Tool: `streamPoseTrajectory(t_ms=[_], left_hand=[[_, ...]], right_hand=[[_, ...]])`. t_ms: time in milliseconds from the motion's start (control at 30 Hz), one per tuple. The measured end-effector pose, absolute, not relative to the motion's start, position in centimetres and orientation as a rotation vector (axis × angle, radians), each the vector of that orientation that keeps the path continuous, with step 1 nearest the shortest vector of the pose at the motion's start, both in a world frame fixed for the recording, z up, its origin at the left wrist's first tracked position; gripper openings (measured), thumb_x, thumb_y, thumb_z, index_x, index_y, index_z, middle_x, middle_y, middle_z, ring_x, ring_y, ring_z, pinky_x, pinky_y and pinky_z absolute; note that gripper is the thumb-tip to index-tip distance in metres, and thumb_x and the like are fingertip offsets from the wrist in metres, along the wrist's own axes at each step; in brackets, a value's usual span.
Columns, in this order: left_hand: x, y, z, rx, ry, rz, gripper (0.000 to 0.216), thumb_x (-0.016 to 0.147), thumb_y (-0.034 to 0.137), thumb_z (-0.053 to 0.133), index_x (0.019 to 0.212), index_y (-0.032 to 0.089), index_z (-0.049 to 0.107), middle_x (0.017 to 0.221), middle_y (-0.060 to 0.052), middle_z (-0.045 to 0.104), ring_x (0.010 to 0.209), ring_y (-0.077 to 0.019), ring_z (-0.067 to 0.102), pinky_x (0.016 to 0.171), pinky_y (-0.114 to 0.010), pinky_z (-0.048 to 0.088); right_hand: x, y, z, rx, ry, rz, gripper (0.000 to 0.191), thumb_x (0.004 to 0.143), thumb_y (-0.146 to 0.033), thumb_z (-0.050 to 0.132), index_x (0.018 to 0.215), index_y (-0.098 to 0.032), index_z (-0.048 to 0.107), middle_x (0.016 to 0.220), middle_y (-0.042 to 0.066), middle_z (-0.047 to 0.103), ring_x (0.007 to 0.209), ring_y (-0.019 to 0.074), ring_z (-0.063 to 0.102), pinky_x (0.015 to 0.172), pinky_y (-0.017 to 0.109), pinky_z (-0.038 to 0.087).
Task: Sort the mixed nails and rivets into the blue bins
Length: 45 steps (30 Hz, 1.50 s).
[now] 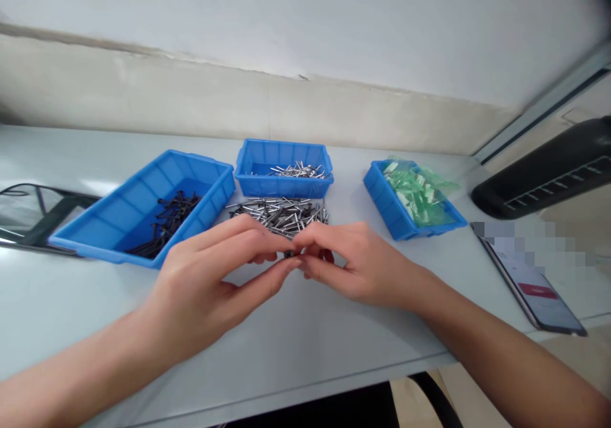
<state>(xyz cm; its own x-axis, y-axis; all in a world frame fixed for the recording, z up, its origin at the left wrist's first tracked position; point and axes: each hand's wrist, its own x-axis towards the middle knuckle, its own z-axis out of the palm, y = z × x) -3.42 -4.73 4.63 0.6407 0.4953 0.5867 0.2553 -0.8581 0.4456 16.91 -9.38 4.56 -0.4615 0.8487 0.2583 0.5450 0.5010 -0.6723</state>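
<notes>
My left hand (217,272) pinches a small dark piece (288,254) between thumb and forefinger; its dark end shows, but its kind does not. My right hand (351,259) meets it there, thumb and forefinger closed at the same spot, and what they grip is hidden. Just beyond the fingertips lies a loose pile of silver and dark nails (279,212) on the table. A blue bin (109,218) on the left holds black screws or nails (179,212). Behind the pile, another blue bin (284,186) contains shiny silver nails (300,170).
A third blue bin (389,208) at right is heaped with green plastic packets (420,193). Farther right are a phone (529,285) and a black bottle (544,167). A black-framed object (57,215) sits behind the left bin. The wall (267,100) bounds the table's back.
</notes>
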Motion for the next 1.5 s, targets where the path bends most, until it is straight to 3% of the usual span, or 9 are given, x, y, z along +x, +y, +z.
streamPoseTrajectory(t_ms=[400,733,1033,1300,1500], left_hand=[[-3.47,-4.5,4.78,2.559,0.626,1.063,0.006,0.086,0.018,0.063,0.091,0.02,0.064,0.071,0.003,0.059,0.064,-0.0072,0.055,0.059,-0.018,0.045],[-3.39,-4.3,4.73,2.542,0.708,1.023,0.006,0.086,0.021,0.061,0.088,0.018,0.066,0.068,0.002,0.059,0.062,-0.0073,0.055,0.047,-0.013,0.041],[-3.32,-4.31,4.38,2.536,0.759,0.796,0.008,0.088,0.021,0.058,0.088,0.021,0.066,0.072,0.004,0.057,0.063,-0.006,0.054,0.056,-0.013,0.043],[-3.41,-4.12,4.22,2.562,0.688,0.752,0.011,0.09,0.022,0.055,0.083,0.019,0.064,0.072,0.004,0.057,0.063,-0.0063,0.053,0.054,-0.014,0.041],[-3.43,-4.03,4.15,2.591,0.634,0.737,0.009,0.088,0.018,0.055,0.09,0.02,0.064,0.072,0.005,0.057,0.064,-0.0058,0.054,0.056,-0.013,0.042]], right_hand=[[17.18,-9.41,4.45,-1.161,-2.173,0.598,0.009,0.094,-0.024,0.051,0.1,-0.02,0.056,0.079,-0.004,0.064,0.067,0.0067,0.058,0.062,0.018,0.04],[17.46,-9.25,4.62,-1.177,-2.045,0.495,0.004,0.091,-0.021,0.055,0.095,-0.02,0.055,0.07,-0.007,0.06,0.061,0.0044,0.055,0.058,0.014,0.04],[17.35,-9.63,4.54,-1.114,-2.069,0.428,0.006,0.092,-0.024,0.056,0.095,-0.019,0.056,0.072,-0.006,0.061,0.062,0.0032,0.055,0.06,0.013,0.042],[17.17,-9.72,4.55,-1.051,-2.111,0.378,0.005,0.091,-0.02,0.057,0.095,-0.017,0.058,0.074,-0.006,0.06,0.064,0.0026,0.055,0.064,0.012,0.041],[16.93,-9.74,4.37,-0.987,-2.138,0.307,0.006,0.088,-0.015,0.059,0.094,-0.015,0.059,0.075,-0.006,0.062,0.068,0.0029,0.056,0.066,0.012,0.04]])
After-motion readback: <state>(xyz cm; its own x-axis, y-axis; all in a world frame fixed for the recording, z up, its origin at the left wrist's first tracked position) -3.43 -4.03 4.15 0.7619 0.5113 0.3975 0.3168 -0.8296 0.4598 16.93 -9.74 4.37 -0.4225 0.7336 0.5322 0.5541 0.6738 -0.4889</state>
